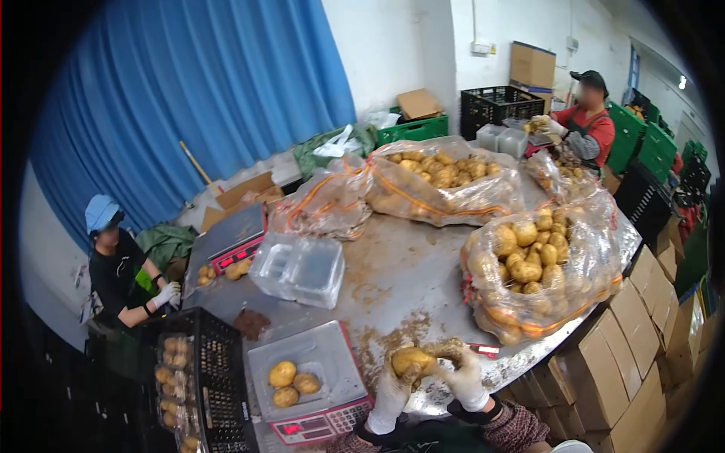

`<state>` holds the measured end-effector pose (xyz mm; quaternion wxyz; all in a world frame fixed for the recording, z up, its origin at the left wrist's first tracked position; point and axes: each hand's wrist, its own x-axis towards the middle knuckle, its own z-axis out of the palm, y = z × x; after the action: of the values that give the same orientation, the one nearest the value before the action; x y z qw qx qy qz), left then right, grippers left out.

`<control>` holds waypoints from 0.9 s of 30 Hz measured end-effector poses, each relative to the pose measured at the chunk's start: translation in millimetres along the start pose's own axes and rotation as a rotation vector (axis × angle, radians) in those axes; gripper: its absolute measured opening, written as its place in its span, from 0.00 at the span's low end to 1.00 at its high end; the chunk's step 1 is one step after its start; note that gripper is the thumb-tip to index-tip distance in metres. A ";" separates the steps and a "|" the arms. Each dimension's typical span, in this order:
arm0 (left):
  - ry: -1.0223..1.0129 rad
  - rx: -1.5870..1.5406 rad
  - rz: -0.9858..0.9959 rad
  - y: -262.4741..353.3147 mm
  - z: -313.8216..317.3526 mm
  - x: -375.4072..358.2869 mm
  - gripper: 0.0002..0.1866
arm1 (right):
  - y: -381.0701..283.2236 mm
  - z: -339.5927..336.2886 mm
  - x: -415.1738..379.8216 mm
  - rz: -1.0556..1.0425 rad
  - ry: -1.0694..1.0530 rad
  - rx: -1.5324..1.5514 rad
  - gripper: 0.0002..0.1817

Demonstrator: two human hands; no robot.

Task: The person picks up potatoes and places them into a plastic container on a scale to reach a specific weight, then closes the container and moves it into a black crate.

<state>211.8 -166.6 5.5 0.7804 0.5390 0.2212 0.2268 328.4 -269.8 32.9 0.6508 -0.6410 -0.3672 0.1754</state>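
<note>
In white gloves with soiled fingers, my left hand (393, 391) grips a yellow potato (412, 362) above the table's near edge. At the potato's right end, the curled fingers of my right hand (464, 374) press against it. Just left of my hands stands a scale (328, 424) with a red-lit display. On its platform is a clear plastic tray (318, 370) with three potatoes (286, 383). To the right, a large open plastic bag (491, 294) is full of potatoes. A small red and white object (484, 350) lies beyond my right hand.
Stacked clear trays (296, 269) stand mid-table near a second scale (239, 253). Another potato bag (445, 204) lies at the back. A black crate (219, 385) holds packed potatoes at left. Cardboard boxes (604, 377) flank the right edge. Two co-workers (113, 272) stand around the table.
</note>
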 end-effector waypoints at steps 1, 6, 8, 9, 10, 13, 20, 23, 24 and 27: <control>0.015 0.025 -0.006 7.0 -2.5 -8.2 0.32 | -0.5 2.4 5.0 0.162 0.057 0.213 0.06; 0.158 0.095 0.233 1.1 -25.3 -20.5 0.36 | 16.4 0.0 10.3 0.296 -0.230 0.378 0.15; 0.099 0.270 0.290 4.7 -34.9 -21.0 0.38 | 19.2 12.3 4.4 0.409 -0.362 0.398 0.19; 0.136 0.295 0.379 5.5 -34.2 -24.5 0.33 | 20.5 16.4 2.8 0.520 -0.480 0.416 0.24; 0.142 0.293 0.377 9.3 -36.4 -28.8 0.33 | 21.9 17.9 3.3 0.524 -0.485 0.414 0.24; 0.230 -0.093 0.119 33.1 -40.6 -38.8 0.23 | 19.1 19.7 4.7 0.536 -0.492 0.568 0.34; 0.347 0.061 0.188 37.8 -45.5 -41.9 0.18 | 12.5 28.3 -0.8 0.582 -0.502 0.635 0.37; 0.182 -0.158 0.138 49.2 -38.9 -48.3 0.22 | 15.2 31.4 -2.2 0.726 -0.538 0.917 0.34; 0.177 -0.146 0.116 55.3 -34.9 -47.7 0.24 | 21.2 32.3 -4.7 0.727 -0.536 0.912 0.34; 0.155 -0.121 0.116 57.4 -32.7 -44.6 0.28 | 44.8 36.0 -13.8 0.722 -0.557 1.027 0.35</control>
<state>150.3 -150.7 53.6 0.7776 0.4836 0.2354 0.3257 304.7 -248.8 -17.1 0.6544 -0.2645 -0.1546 0.6913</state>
